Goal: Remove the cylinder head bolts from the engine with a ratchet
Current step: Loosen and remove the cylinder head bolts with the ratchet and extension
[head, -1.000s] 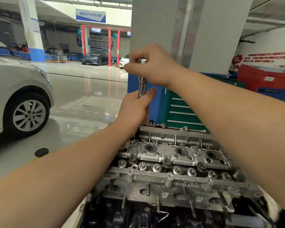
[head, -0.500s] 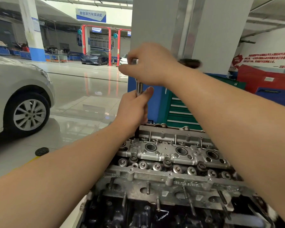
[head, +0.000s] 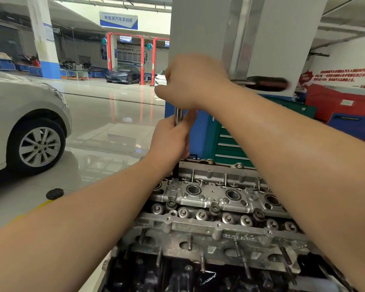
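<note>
The bare aluminium cylinder head [head: 219, 199] fills the lower middle, with round bores and several bolt heads along its top. A long chrome extension bar [head: 178, 118] stands upright over the head's far left corner. My left hand [head: 169, 140] grips that bar low down. My right hand [head: 194, 81] curls round the ratchet's head at the bar's top. The ratchet's dark handle [head: 268, 83] sticks out to the right, blurred. The bar's lower end [head: 175, 172] goes down into the head; the bolt under it is hidden.
A silver car [head: 25, 127] stands on the glossy floor at left. Behind the engine are a grey pillar [head: 219, 39], a green tool cabinet [head: 230, 144] and a red-and-blue cabinet [head: 346, 110]. Studs [head: 189, 242] stick out of the head's near side.
The ratchet handle has swung out to the right and now shows past my right wrist. Both hands shifted slightly left, still gripping the tool over the same corner.
</note>
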### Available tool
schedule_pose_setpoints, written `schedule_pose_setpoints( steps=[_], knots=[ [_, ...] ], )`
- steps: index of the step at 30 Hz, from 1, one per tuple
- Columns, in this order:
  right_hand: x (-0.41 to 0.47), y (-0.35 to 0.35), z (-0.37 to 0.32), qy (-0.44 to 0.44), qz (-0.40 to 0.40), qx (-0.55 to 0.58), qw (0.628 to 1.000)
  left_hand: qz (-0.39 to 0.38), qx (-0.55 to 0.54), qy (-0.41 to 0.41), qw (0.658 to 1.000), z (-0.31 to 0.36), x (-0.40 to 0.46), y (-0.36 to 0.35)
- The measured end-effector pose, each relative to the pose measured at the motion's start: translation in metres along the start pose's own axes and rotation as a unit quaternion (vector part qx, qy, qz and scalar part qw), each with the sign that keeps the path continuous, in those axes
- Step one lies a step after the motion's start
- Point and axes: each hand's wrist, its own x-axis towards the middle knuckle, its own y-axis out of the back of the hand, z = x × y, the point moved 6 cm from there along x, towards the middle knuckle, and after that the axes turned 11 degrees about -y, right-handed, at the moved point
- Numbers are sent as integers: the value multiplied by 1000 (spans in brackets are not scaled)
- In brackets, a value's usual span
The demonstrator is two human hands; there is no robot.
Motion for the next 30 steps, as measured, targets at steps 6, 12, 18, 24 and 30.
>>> schedule_pose_setpoints(
  steps=[6, 12, 18, 24, 30],
  knots=[
    [-11, -2, 10, 17, -21, 190, 982, -19, 17, -20, 999, -1, 0, -2],
    [-8, 7, -3, -58, 48, -42, 996, 21, 74, -47, 996, 9, -6, 4],
    [-5, -2, 4, 40, -41, 130, 990, 0, -2, 3, 1000, 1, -1, -2],
    [-6, -2, 7, -2, 9, 113, 993, 6, 39, -37, 999, 4, -3, -1],
    [-6, 6, -6, -41, 11, -83, 996, 18, 54, -26, 998, 8, -7, 3]
  ],
)
